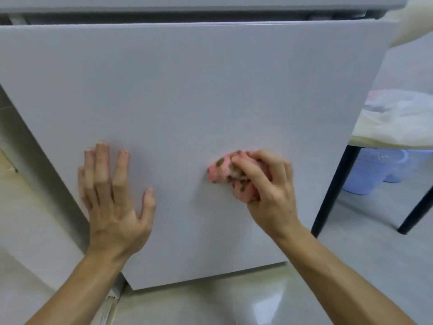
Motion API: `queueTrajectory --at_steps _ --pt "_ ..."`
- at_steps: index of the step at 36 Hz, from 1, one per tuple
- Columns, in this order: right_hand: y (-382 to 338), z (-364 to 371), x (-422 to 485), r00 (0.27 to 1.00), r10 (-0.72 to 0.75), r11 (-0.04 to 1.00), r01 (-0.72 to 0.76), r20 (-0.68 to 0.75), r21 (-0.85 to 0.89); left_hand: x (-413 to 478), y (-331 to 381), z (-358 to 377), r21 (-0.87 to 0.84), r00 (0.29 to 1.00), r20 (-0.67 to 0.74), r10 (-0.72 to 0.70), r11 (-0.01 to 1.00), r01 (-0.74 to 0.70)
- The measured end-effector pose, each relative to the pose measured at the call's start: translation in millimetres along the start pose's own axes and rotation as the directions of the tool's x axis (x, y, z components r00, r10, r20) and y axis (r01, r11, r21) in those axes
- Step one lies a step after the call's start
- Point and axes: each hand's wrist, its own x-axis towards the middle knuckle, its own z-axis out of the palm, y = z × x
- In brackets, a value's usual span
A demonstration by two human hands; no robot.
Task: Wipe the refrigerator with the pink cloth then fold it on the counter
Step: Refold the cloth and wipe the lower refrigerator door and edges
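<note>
Grey-white and smooth, the refrigerator (187, 90) door is filling most of the view, its flat front running from the dark gap under the upper section down to a lower edge that is hanging just above the floor (234, 303). Glossy pale tiles are spreading beneath it and catching a soft reflection. To the right, a worktop (384, 143) with a cream-coloured rim is standing on thin black legs (332, 191), just beside the door's right edge. Crumpled, translucent plastic bags (403, 116) are lying on it, too blurred for their contents to be told. Under the worktop, a pale lavender plastic container (372, 172) is sitting on the tiles behind the front leg. Two bare forearms (89, 277) are reaching up from the bottom of the frame to the door. The left hand (112, 195) is lying spread flat against the lower left part of the door, fingers straight and pointing upward, thumb out to the side, holding nothing. The right hand (269, 188) is curling its fingers around the pink cloth (219, 171), gripping it in a bunched wad and pressing it to the door's lower middle, apart from the left hand. The cloth, pink with small brownish spots, is sticking out past the fingertips to the left and touching the surface; slight blur is softening the right hand's outline.
</note>
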Motion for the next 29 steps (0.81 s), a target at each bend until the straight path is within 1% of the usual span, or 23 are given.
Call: queueTrajectory --at_steps 2,5,7,9,11,12,13,15,16,17,18,21,23,24,25,26,27,28,29 --pt "3.3 -9.8 36.5 0.993 0.087 0.996 -0.087 -0.075 0.005 3.0 9.9 5.0 0.008 1.000 0.025 0.003 1.000 -0.004" --pt "1.8 -17.6 63.3 0.976 0.157 0.987 -0.153 -0.150 0.040 6.0 21.3 11.7 0.022 0.999 0.051 0.010 1.000 -0.012" --pt "-0.4 -15.1 57.6 0.974 0.167 0.986 -0.161 -0.154 0.049 7.0 25.6 15.6 0.036 0.998 0.055 0.009 0.999 -0.011" --pt "2.9 -7.5 33.5 0.986 0.115 0.993 -0.111 -0.123 0.039 7.6 27.4 18.9 0.052 0.999 0.046 0.000 0.999 -0.002" --pt "15.6 -0.3 -6.1 0.999 -0.024 0.999 0.025 -0.036 0.023 7.8 28.7 21.4 0.064 1.000 0.023 -0.004 0.998 0.003" --pt "25.2 0.6 -28.8 0.993 -0.111 0.994 0.111 0.034 0.015 7.9 29.1 22.3 0.070 1.000 0.012 -0.005 0.998 0.005" --pt "36.8 -1.4 -51.7 0.972 -0.199 0.980 0.199 0.124 0.011 8.0 29.8 22.5 0.073 1.000 0.006 -0.007 0.997 0.007" --pt "60.4 -12.8 -86.7 0.885 -0.338 0.934 0.356 0.321 0.000 8.4 31.7 22.4 0.074 1.000 0.003 -0.015 0.997 0.014" --pt "70.6 -20.3 -95.7 0.849 -0.366 0.917 0.399 0.381 -0.010 8.4 32.6 22.0 0.075 1.000 0.002 -0.019 0.997 0.018" --pt "79.1 -28.0 -98.1 0.833 -0.369 0.911 0.411 0.412 -0.016 8.4 33.4 21.5 0.076 1.000 -0.002 -0.021 0.997 0.021" --pt "85.0 -34.8 -94.6 0.841 -0.350 0.916 0.400 0.412 -0.038 8.6 34.2 21.0 0.079 1.000 -0.010 -0.019 0.997 0.020" --pt "86.1 -51.9 -52.8 0.919 -0.201 0.971 0.234 0.339 -0.059 9.4 38.6 19.6 0.086 0.999 -0.031 0.011 0.996 -0.008" --pt "86.7 -61.7 -10.0 0.945 -0.133 0.987 0.154 0.299 -0.048 10.1 43.1 18.6 0.074 1.000 -0.029 0.010 0.997 -0.008" --pt "86.0 -66.5 16.0 0.972 -0.088 0.991 0.108 0.219 -0.081 10.5 45.3 18.6 0.061 1.000 -0.022 -0.001 0.998 0.002" --pt "87.4 -70.7 41.8 0.995 -0.031 0.995 0.040 0.091 -0.090 10.5 47.3 18.8 0.050 1.000 -0.009 -0.015 0.999 0.016" --pt "90.0 -73.6 65.6 0.998 0.020 0.997 -0.024 -0.056 -0.076 10.1 49.0 18.9 0.045 0.999 0.007 -0.032 0.999 0.031" --pt "92.3 -75.1 87.4 0.981 0.078 0.995 -0.089 -0.178 -0.054 9.5 49.6 19.1 0.043 0.999 0.022 -0.045 0.998 0.044" --pt "94.7 -76.1 105.4 0.957 0.127 0.990 -0.136 -0.261 -0.019 8.9 49.7 19.3 0.043 0.998 0.034 -0.052 0.998 0.050" --pt "95.2 -76.5 117.6 0.936 0.169 0.985 -0.174 -0.309 0.012 8.6 49.6 19.6 0.044 0.998 0.040 -0.054 0.998 0.052"
